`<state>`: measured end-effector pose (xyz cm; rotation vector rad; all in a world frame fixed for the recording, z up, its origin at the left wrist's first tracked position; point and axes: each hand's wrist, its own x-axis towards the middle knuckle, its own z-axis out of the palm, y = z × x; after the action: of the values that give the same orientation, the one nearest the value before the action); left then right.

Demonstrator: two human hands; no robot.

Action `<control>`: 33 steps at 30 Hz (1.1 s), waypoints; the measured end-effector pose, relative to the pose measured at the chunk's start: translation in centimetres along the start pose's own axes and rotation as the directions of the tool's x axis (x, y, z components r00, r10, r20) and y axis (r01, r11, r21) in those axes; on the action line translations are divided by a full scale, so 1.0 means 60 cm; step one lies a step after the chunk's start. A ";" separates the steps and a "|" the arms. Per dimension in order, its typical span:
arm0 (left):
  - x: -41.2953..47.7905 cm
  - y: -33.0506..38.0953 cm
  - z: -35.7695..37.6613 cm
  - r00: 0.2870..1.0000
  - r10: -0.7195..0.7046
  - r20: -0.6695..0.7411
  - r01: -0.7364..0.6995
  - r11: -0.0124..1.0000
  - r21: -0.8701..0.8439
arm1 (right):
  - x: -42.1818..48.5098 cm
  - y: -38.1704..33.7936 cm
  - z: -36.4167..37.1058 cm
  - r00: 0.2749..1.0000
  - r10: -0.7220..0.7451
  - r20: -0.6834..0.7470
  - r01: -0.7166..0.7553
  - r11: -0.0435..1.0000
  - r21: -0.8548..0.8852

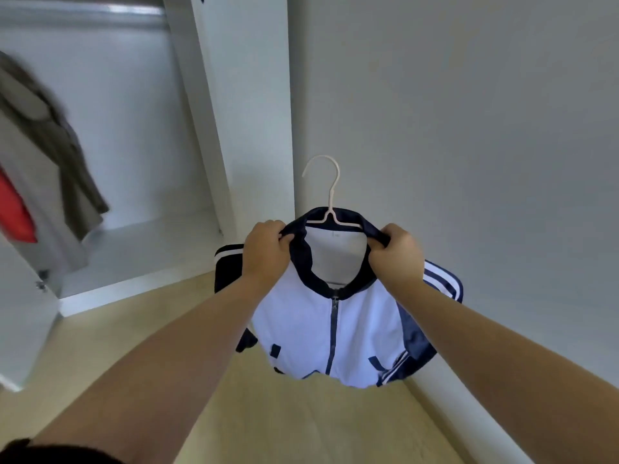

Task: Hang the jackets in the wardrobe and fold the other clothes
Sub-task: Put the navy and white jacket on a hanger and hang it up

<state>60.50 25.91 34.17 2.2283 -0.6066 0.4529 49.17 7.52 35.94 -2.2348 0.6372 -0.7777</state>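
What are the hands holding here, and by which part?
Both hands grip the white-and-navy zip-up track jacket by its navy collar: left hand on one side, right hand on the other. The jacket sits on a white hanger.

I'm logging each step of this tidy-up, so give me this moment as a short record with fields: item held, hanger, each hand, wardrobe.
item held: white and navy zip jacket, zipped up, held in the air
hanger: white hanger inside the collar, hook free, not on the rail
left hand: grips the collar's left side
right hand: grips the collar's right side
wardrobe: open, to the left; a grey-brown garment already hangs inside
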 end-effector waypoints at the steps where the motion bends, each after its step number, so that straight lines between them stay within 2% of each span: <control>1: 0.020 0.011 -0.027 1.000 -0.028 0.005 0.027 1.000 0.016 | 0.015 -0.031 -0.011 0.999 0.009 0.053 -0.009 1.000 0.002; 7: 0.141 0.099 -0.222 0.988 -0.154 -0.003 0.154 0.980 0.130 | 0.115 -0.237 -0.101 0.950 0.039 0.309 -0.048 0.999 0.022; 10: 0.187 0.135 -0.310 0.985 -0.170 -0.042 0.175 0.957 0.230 | 0.157 -0.334 -0.134 0.930 0.022 0.367 -0.056 0.995 0.082; 14: 0.214 0.159 -0.387 0.918 -0.363 -0.161 0.383 0.916 0.118 | 0.188 -0.436 -0.126 0.904 0.048 0.426 -0.129 0.978 0.163; 16: 0.225 0.154 -0.417 0.895 -0.422 -0.146 0.432 0.900 0.050 | 0.198 -0.477 -0.103 0.868 0.057 0.494 -0.186 0.958 0.217; 20: 0.239 0.096 -0.466 0.840 -0.541 -0.046 0.542 0.840 0.023 | 0.212 -0.553 -0.038 0.787 0.059 0.614 -0.276 0.924 0.264; 22: 0.241 0.052 -0.492 0.821 -0.570 0.025 0.570 0.820 -0.042 | 0.212 -0.594 0.007 0.755 0.056 0.653 -0.317 0.903 0.289; 25: 0.260 -0.027 -0.545 0.804 -0.591 0.062 0.594 0.804 -0.038 | 0.207 -0.671 0.084 0.710 0.098 0.697 -0.426 0.848 0.316; 28: 0.300 -0.113 -0.607 0.765 -0.641 0.063 0.642 0.751 -0.153 | 0.208 -0.754 0.173 0.605 0.183 0.775 -0.582 0.766 0.273; 33: 0.378 -0.267 -0.712 0.722 -0.685 0.093 0.679 0.677 -0.284 | 0.226 -0.886 0.322 0.514 0.193 0.836 -0.602 0.776 0.191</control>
<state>82.56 61.37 63.37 1.9615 0.2009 -0.0166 83.36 42.08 67.85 -1.6033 0.4329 0.3239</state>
